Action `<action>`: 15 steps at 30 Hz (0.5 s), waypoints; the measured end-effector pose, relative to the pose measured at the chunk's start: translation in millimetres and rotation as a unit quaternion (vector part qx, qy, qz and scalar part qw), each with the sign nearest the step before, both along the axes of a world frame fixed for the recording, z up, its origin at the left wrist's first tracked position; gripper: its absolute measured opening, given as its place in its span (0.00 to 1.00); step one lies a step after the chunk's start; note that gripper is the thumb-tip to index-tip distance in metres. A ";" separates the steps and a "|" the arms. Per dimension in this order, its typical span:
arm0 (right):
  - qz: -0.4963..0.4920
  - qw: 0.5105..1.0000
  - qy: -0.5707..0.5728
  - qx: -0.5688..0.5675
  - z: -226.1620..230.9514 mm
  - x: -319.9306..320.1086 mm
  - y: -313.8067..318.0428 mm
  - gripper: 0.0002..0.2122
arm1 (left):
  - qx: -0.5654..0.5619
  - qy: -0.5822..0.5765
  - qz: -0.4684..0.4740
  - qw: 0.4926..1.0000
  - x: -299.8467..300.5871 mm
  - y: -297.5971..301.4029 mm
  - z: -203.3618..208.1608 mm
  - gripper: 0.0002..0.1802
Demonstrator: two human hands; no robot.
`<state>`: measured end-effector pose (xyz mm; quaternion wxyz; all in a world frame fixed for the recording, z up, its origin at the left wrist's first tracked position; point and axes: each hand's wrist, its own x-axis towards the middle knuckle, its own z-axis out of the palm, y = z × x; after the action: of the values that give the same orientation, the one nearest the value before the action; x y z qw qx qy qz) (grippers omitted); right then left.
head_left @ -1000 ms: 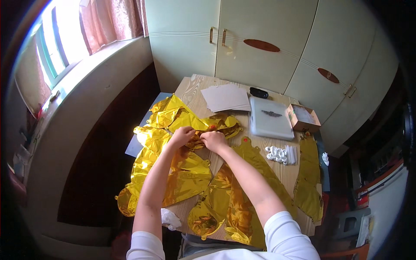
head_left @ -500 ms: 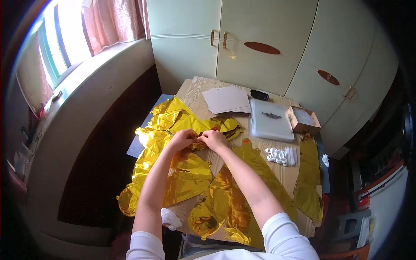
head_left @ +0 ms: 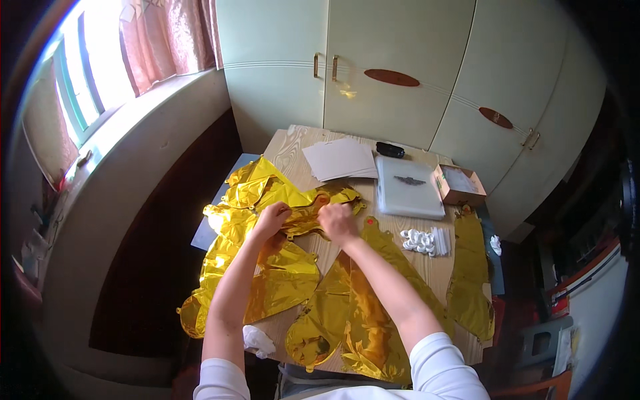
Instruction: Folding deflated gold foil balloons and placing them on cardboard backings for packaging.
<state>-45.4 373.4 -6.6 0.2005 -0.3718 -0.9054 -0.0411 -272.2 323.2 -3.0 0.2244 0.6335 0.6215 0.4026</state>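
The left hand [head_left: 273,219] and right hand [head_left: 339,223] are curled, apart; whether either grips the gold foil [head_left: 304,217] on the bench [head_left: 288,143]'s left, I cannot tell. The foil looks flat, apparently unfilled.

Over the table [head_left: 437,275], the right hand [head_left: 337,223] is too blurred to show its grip; whether the left hand [head_left: 273,218] pinches the gold foil [head_left: 287,268] cannot be told. Beyond the table, the view's top edge crops the cabinet [head_left: 400,40]; before it, the lower edge cuts off the white sleeves [head_left: 443,367].
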 end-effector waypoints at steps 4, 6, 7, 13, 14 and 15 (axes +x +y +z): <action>0.034 0.996 0.035 -0.071 -19.6 -2.7 -9.6 0.19 | 0.055 0.009 0.021 0.998 6.4 4.4 10.2 0.11; -0.005 0.980 -0.029 -0.198 -22.7 0.7 -4.5 0.23 | 0.089 0.020 0.034 0.995 8.6 7.8 22.5 0.09; -0.003 0.975 -0.041 -0.219 -18.4 2.2 -5.4 0.23 | 0.122 0.043 0.040 0.991 5.5 10.3 29.8 0.09; -0.016 0.982 -0.080 -0.170 -20.7 -1.3 -11.1 0.24 | 0.330 0.124 0.140 0.926 -14.4 38.4 94.2 0.06; -0.038 0.969 -0.129 -0.208 -13.3 -2.6 -12.5 0.25 | 0.341 0.150 0.151 0.916 -15.4 41.6 104.3 0.06; -0.038 0.968 -0.123 -0.217 -9.7 -3.9 -15.3 0.25 | 0.352 0.178 0.163 0.904 -17.2 43.5 115.4 0.06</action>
<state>-49.3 358.1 -16.3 0.0005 -0.4327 -0.8955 0.1037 -289.4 366.6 112.4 -0.1961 0.6222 0.5638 0.5066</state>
